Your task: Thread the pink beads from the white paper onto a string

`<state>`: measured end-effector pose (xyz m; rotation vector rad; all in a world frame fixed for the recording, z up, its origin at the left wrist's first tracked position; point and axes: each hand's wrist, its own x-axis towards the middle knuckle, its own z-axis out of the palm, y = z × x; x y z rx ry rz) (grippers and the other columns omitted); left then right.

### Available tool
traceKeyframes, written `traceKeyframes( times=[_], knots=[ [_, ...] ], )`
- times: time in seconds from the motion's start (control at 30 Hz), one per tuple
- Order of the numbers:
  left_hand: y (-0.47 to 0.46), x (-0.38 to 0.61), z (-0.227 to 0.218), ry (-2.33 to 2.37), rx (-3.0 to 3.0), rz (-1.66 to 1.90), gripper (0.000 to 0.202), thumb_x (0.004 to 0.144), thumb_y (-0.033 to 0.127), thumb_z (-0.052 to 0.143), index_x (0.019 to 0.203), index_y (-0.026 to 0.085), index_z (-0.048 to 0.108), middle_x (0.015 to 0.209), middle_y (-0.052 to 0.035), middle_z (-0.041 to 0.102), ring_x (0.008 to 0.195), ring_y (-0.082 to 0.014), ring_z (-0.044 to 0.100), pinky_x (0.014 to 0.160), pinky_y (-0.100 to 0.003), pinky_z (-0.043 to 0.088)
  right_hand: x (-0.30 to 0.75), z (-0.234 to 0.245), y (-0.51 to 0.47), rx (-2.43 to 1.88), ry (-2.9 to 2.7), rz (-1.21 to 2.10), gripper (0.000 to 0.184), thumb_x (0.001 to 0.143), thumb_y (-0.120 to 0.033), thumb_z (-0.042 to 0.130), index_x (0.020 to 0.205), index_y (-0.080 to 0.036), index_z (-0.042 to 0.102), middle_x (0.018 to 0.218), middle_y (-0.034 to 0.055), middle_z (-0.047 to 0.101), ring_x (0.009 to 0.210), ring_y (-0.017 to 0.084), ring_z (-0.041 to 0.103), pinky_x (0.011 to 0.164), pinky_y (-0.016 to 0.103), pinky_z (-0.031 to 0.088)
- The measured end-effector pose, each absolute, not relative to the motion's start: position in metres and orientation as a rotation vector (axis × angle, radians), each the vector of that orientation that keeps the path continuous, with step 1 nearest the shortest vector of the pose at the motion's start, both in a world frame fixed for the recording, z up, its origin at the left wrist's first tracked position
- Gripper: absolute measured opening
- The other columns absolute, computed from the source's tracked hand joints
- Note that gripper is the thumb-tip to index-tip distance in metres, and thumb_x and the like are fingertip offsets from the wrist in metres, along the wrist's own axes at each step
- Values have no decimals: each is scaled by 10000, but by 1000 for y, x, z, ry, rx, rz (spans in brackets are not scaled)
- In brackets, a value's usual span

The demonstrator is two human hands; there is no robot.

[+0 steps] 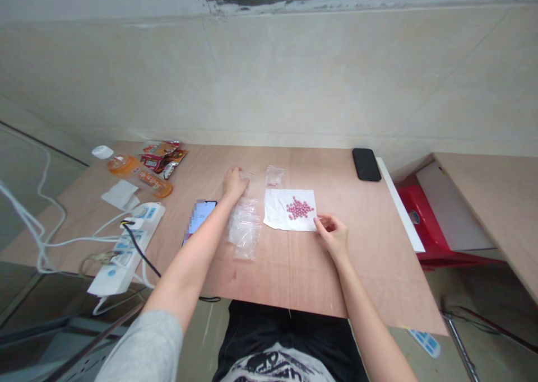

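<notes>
A white sheet of paper or tissue (277, 210) lies flat on the wooden table, bearing a cluster of small pink round beads or pills (299, 208). At its right edge is my right hand (335, 235), thumb and index finger closed on the sheet's lower right side. My left hand (235, 183) reaches to the back, its fingers curled at the left side of a small clear plastic bag (249, 177); the fingertips are partly hidden. Several more clear bags (245, 233) lie in a loose stack nearer me. Behind the sheet rests another small bag (274, 176), its contents unclear.
Left of my forearm lie a lit phone (202, 214), a power strip (126, 253) with cables, an orange drink bottle (140, 175), snack packets (165, 157) and a folded tissue (120, 195). A black phone (366, 164) sits at the back right, near a red stool (424, 219).
</notes>
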<state>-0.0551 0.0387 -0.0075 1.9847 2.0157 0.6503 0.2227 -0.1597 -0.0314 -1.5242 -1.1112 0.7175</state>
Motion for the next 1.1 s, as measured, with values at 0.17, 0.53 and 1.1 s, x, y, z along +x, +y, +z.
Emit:
traceKeyframes(
  times=[0.17, 0.53, 1.1],
  knots=[
    [51, -31, -7, 1953, 1945, 772, 342, 740, 284, 609, 1050, 159, 533, 991, -93, 603, 927, -210, 576, 818, -314, 434, 223, -31, -160, -1545, -1113, 701, 284, 750, -438, 637, 821, -163, 649, 563, -8, 575, 476, 130, 512, 466, 249, 414],
    [50, 44, -18, 1828, 2010, 734, 347, 785, 363, 587, 1044, 145, 510, 1064, -150, 565, 1033, -267, 529, 869, -362, 398, 224, -35, -158, -1580, -1127, 648, 280, 772, -445, 591, 791, -171, 642, 579, -4, 574, 507, 130, 514, 490, 244, 433],
    [-35, -26, 34, 1633, 1888, 895, 256, 817, 395, 543, 986, 203, 557, 1009, -58, 619, 834, -175, 589, 795, -315, 454, 225, -37, -158, -1588, -1112, 664, 301, 759, -469, 603, 786, -172, 642, 580, 1, 590, 495, 135, 515, 478, 245, 422]
  ],
)
